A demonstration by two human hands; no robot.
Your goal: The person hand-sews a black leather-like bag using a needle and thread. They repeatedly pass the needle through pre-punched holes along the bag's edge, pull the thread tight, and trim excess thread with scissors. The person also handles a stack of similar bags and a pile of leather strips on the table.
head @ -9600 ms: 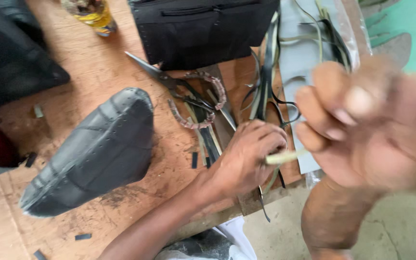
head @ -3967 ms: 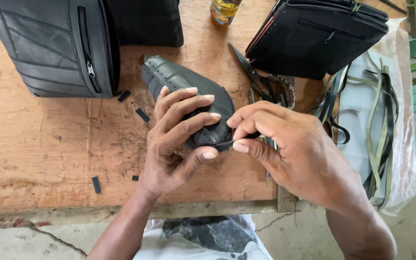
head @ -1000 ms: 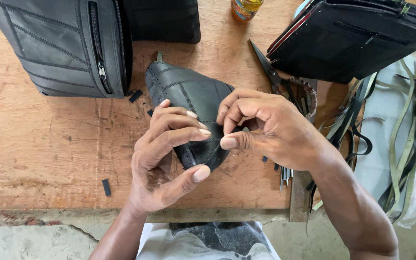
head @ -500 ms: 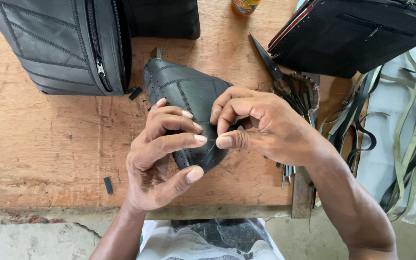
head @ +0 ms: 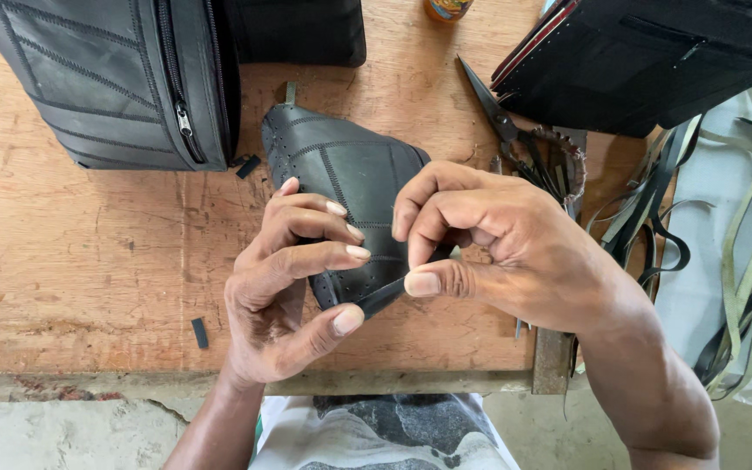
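Note:
A black stitched leather panel [head: 341, 183] with punched holes along its edge lies on the wooden bench [head: 89, 261]. My left hand [head: 285, 292] holds its near edge between thumb and fingers. My right hand [head: 489, 244] pinches a thin black strip [head: 386, 294] at that same edge, thumb and forefinger pressed together on it. Both hands meet over the panel's lower corner.
A black zipped bag [head: 124, 78] sits at the back left, and another black bag [head: 646, 61] at the back right. Scissors [head: 515, 139] lie beside the panel. Loose black and green straps [head: 724, 235] hang at the right. Small black offcuts [head: 199, 332] dot the bench.
Since a second ago my hands have stayed at the panel's near edge. The right fingers have shifted slightly along the strip; the panel has barely moved.

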